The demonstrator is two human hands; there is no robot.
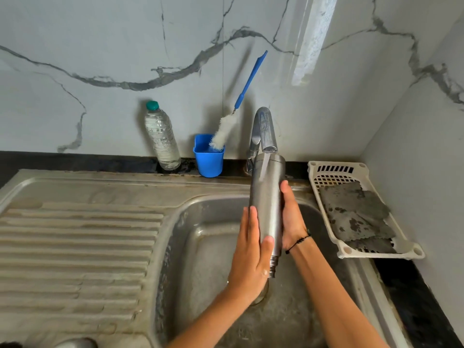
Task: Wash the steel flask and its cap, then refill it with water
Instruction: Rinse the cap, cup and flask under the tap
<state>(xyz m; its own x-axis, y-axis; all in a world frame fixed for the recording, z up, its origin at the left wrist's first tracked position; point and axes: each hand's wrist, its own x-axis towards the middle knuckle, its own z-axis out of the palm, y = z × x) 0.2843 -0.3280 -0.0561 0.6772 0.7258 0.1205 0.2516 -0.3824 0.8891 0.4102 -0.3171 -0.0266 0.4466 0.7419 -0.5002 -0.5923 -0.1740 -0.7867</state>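
Observation:
I hold the steel flask (266,204) upside down over the sink basin (198,259). Its base sits right under the tap (263,129) and its threaded neck points down. A thin stream of water runs from the spout down the flask's side. My left hand (248,259) lies along the flask's left side with straight fingers, its thumb resting across the front. My right hand (292,222) holds the right side, thumb pointing up and fingers hidden behind the flask. A rounded steel object (75,344) shows at the bottom edge; I cannot tell whether it is the cap.
Against the marble wall stand a clear water bottle (162,139) and a blue cup (208,162) holding a bottle brush (226,131). A white basket (313,172) with grey scouring pads (356,212) sits on the right counter. The ribbed drainboard (75,247) lies to the left.

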